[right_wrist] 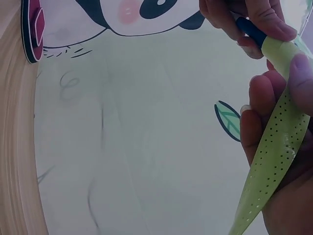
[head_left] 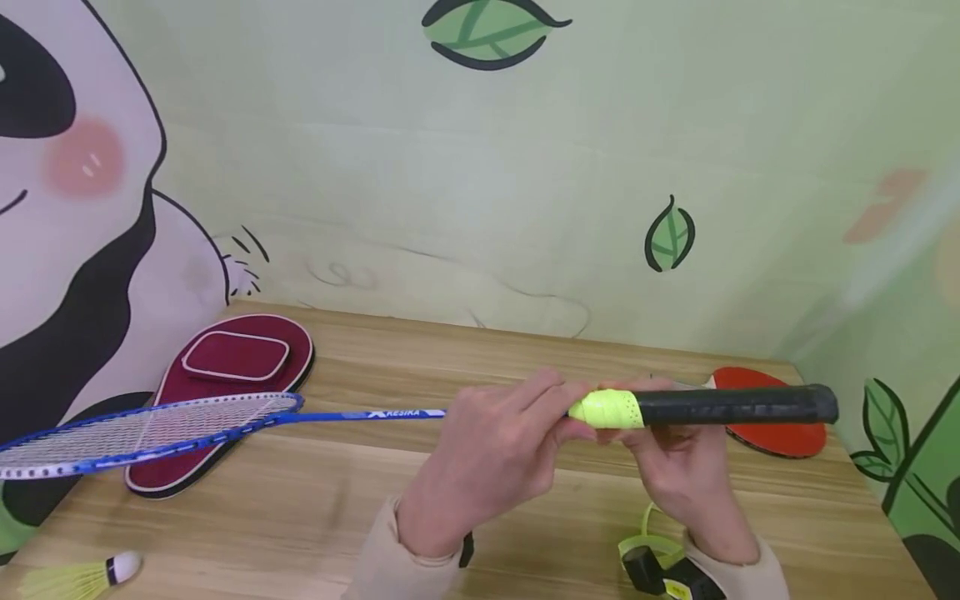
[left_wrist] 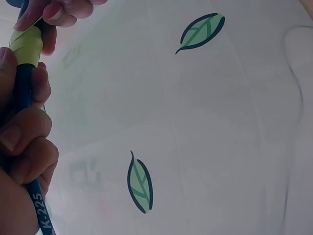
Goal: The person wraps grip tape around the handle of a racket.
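Observation:
A blue badminton racket (head_left: 337, 417) is held level above the table, its strung head to the left and its black handle (head_left: 738, 406) to the right. My left hand (head_left: 498, 454) grips it with curled fingers where the shaft meets the handle. Yellow-green perforated grip tape (head_left: 606, 409) is wound round the handle's upper end. My right hand (head_left: 690, 475) is below the handle and pinches the tape near the winding. In the right wrist view, the loose tape strip (right_wrist: 276, 147) runs down across the right palm.
A maroon paddle case (head_left: 240, 357) lies at the back left, partly behind the racket head. The red table tennis paddle (head_left: 783, 437) is at the right. At the front left is a yellow shuttlecock (head_left: 82, 577). Black box-shaped pieces (head_left: 643, 570) show by my right wrist. A painted wall (head_left: 487, 167) stands behind.

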The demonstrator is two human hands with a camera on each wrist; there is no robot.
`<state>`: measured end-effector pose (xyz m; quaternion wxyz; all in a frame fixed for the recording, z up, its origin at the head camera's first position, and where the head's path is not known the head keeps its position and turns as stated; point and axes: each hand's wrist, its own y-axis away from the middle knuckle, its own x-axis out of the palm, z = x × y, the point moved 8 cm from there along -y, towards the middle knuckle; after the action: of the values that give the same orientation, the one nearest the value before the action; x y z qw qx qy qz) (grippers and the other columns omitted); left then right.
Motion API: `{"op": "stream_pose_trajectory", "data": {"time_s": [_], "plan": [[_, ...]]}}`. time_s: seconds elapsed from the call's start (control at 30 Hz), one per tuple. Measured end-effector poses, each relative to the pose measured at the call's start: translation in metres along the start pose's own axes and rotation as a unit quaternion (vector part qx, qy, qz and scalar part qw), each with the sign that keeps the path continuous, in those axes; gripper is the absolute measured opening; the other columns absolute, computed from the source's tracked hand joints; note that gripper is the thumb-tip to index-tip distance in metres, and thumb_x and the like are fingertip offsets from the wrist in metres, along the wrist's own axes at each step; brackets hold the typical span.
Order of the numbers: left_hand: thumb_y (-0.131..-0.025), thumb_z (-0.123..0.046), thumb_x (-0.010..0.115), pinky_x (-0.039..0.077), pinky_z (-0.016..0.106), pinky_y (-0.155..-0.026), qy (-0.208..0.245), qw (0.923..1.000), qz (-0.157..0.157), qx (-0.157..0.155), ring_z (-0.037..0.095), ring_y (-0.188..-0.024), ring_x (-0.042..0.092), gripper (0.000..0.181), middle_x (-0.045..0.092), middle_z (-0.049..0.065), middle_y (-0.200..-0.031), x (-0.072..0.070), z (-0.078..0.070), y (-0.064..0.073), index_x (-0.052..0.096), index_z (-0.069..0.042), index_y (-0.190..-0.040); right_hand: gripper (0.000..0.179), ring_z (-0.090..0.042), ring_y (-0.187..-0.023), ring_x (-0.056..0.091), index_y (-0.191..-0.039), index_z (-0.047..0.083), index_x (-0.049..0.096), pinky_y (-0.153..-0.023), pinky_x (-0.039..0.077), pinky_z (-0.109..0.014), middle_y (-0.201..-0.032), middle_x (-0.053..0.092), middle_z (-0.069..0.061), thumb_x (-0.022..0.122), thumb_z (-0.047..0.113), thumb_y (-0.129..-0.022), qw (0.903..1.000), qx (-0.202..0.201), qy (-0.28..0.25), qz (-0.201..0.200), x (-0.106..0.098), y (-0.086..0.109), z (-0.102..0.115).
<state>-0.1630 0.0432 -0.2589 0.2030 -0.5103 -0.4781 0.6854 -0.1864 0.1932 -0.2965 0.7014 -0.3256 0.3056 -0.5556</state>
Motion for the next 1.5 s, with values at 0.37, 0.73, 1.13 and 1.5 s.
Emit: {"op": "stream_pose_trajectory", "data": {"time_s": [0.37, 0.73, 1.13, 1.5], "plan": [[-0.103, -0.030, 0.048, 0.019, 0.008, -0.038, -0.007, 1.0000, -0.001, -0.002, 0.001, -0.045, 0.031, 0.027, 0.049, -0.006, -0.070, -0.001, -0.001, 0.000, 0.065, -0.009, -0.097, 0.033, -0.013, -0.075, 0.069, -0.105, -0.017, 0.060, -0.069, 0.058, -0.021, -0.094, 0.073, -0.008, 0.071, 0.007, -0.086, 0.9996, -0.021, 0.015, -0.013, -0.001, -0.001, 0.003], [-0.106, -0.032, 0.039, 0.018, 0.010, -0.037, -0.016, 0.9998, 0.007, -0.008, 0.002, -0.044, 0.028, 0.035, 0.046, -0.007, -0.067, 0.000, 0.000, 0.001, 0.063, -0.010, -0.095, 0.004, -0.013, -0.068, 0.066, -0.086, -0.007, 0.069, -0.061, 0.054, -0.019, -0.083, 0.072, -0.008, 0.072, -0.005, -0.084, 0.9981, -0.060, -0.011, -0.009, 0.002, -0.008, 0.010], [-0.083, -0.042, 0.076, 0.026, 0.007, -0.042, 0.016, 0.9989, 0.036, -0.027, -0.001, -0.051, 0.038, 0.035, 0.054, -0.009, -0.071, 0.003, 0.003, 0.001, 0.064, -0.012, -0.097, 0.020, -0.010, -0.076, 0.069, -0.094, -0.007, 0.070, -0.070, 0.056, -0.018, -0.089, 0.074, -0.005, 0.078, 0.006, -0.081, 0.9979, -0.034, 0.036, -0.041, -0.005, 0.002, 0.004], [-0.091, -0.040, 0.066, 0.023, 0.007, -0.042, 0.010, 0.9987, 0.040, -0.032, 0.000, -0.050, 0.036, 0.032, 0.047, -0.008, -0.065, 0.006, 0.005, 0.002, 0.057, -0.011, -0.083, 0.023, -0.008, -0.058, 0.050, -0.103, -0.002, 0.071, -0.047, 0.040, -0.021, -0.073, 0.066, -0.001, 0.076, 0.012, -0.084, 0.9954, -0.017, 0.089, -0.031, -0.009, 0.005, 0.000]]}}
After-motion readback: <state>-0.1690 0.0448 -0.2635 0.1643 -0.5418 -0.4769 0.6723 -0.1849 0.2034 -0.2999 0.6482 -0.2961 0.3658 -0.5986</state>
